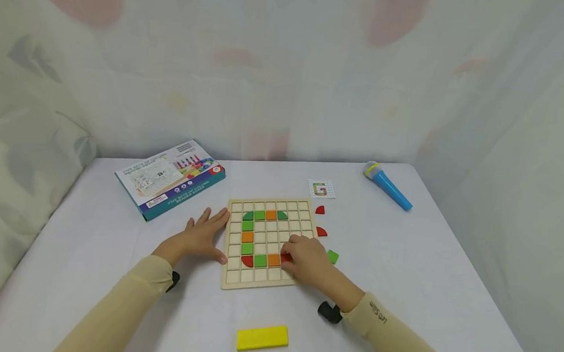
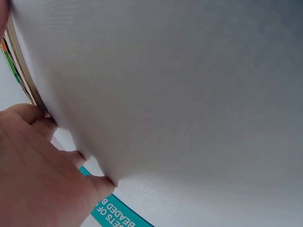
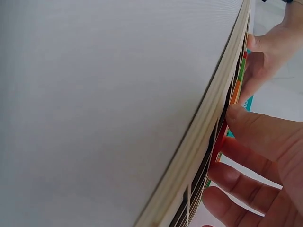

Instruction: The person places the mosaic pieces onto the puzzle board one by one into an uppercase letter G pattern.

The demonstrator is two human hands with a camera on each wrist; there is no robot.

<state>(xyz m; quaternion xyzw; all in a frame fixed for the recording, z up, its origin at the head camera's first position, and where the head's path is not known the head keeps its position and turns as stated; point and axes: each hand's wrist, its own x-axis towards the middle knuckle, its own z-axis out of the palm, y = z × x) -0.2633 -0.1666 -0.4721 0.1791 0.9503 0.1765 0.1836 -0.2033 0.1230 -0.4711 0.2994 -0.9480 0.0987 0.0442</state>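
Note:
A wooden grid board lies flat on the white table, with green, orange and red pieces set in a curved row of cells. My left hand lies flat beside the board, fingers spread, thumb at its left edge. My right hand is curled over the board's lower right and pinches a red piece at a cell in the bottom row. In the right wrist view the red piece sits between thumb and fingers at the board's edge. The left wrist view shows my left hand pressed on the table.
Two red quarter pieces and a green square lie right of the board. A pattern card lies behind it. A teal box is at back left, a blue toy microphone at back right, a yellow block in front.

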